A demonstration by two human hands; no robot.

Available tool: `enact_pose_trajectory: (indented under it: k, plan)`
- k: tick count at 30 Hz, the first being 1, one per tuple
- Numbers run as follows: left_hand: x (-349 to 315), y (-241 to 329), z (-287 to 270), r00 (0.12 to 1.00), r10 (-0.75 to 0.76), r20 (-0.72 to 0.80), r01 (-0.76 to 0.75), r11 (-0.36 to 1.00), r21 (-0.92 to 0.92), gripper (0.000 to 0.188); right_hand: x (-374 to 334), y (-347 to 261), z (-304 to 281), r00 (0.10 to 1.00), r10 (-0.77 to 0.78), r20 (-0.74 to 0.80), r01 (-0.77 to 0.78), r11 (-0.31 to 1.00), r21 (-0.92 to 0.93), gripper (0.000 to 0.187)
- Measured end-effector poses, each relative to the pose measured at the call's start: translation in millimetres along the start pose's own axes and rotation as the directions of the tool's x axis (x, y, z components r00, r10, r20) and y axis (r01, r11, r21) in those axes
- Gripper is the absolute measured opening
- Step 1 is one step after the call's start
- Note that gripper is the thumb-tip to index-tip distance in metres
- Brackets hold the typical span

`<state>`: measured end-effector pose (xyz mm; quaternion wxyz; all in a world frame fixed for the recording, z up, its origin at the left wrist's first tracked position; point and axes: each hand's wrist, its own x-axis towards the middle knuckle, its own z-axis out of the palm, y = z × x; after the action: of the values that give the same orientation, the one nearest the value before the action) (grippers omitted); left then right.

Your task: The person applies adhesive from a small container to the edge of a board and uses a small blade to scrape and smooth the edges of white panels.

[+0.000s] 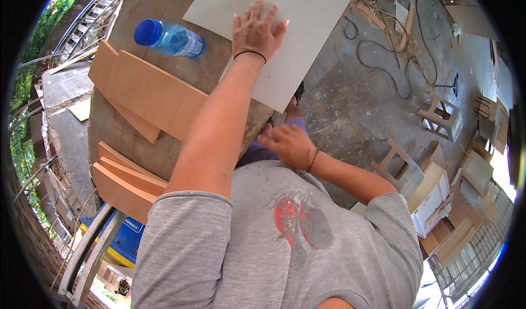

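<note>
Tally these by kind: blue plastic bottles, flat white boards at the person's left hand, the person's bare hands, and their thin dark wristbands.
Transparent blue plastic bottle: 1
Flat white boards: 2
Left hand and right hand: 2
Thin dark wristbands: 2
Total: 7

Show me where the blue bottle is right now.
In the head view, the bottle is at the upper left, between the white board and the brown boards, left of the left hand.
</note>
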<state>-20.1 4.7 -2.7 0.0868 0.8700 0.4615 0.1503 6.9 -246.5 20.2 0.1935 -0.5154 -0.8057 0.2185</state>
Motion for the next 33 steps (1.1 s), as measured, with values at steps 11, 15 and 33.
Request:
enact_pose_trajectory:
  k: [11, 15, 33]
  plan:
    - [0, -2, 3, 1.000, -0.004, -0.006, 0.004, 1.000, -0.026, 0.052, 9, 10, -15, 0.976, 0.113, -0.184, -0.116, 0.993, -0.005, 0.032]
    - [3, -6, 2, 1.000, -0.015, -0.017, 0.015, 1.000, 0.005, 0.052, 15, 35, -37, 0.963, 0.193, -0.187, -0.197, 0.980, 0.001, 0.035]
    - [1, -5, 4, 1.000, -0.004, -0.009, 0.004, 1.000, -0.017, 0.051, 8, 23, -8, 0.972, 0.190, -0.141, -0.211, 0.966, -0.150, 0.035]
